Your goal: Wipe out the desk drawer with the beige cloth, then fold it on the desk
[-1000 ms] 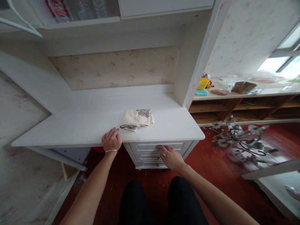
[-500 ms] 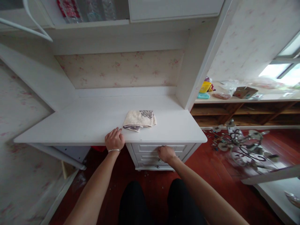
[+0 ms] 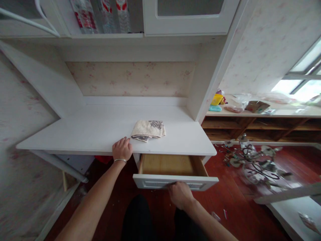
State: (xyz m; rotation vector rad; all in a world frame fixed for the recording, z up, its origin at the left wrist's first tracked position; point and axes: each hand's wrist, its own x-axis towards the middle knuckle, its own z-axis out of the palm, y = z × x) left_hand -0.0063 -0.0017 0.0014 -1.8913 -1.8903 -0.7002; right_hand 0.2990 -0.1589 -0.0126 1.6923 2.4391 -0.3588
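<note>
My right hand (image 3: 181,194) is closed at the middle of a white drawer front (image 3: 150,181), fingers curled round its knob, which they hide. The drawer stands pulled out below the white desk (image 3: 100,130), and its bare wooden bottom (image 3: 165,164) shows. My left hand (image 3: 122,149), a bracelet on its wrist, rests on the desk's front edge with its fingers laid over the top. Just right of those fingers lies a folded beige cloth (image 3: 147,130) with a dark printed pattern.
Overhead, a cabinet holds several plastic bottles (image 3: 122,15), and a white cabinet door (image 3: 185,25) sits beside them. At right, a chandelier (image 3: 260,160) lies on the red floor (image 3: 213,197) before a low wooden shelf (image 3: 223,124). A yellow container (image 3: 217,99) and plastic bags top the shelf.
The top drawer has come out from closed toward me, my right hand moving back with it. My left hand stays on the desk edge. The view has tilted up slightly.
</note>
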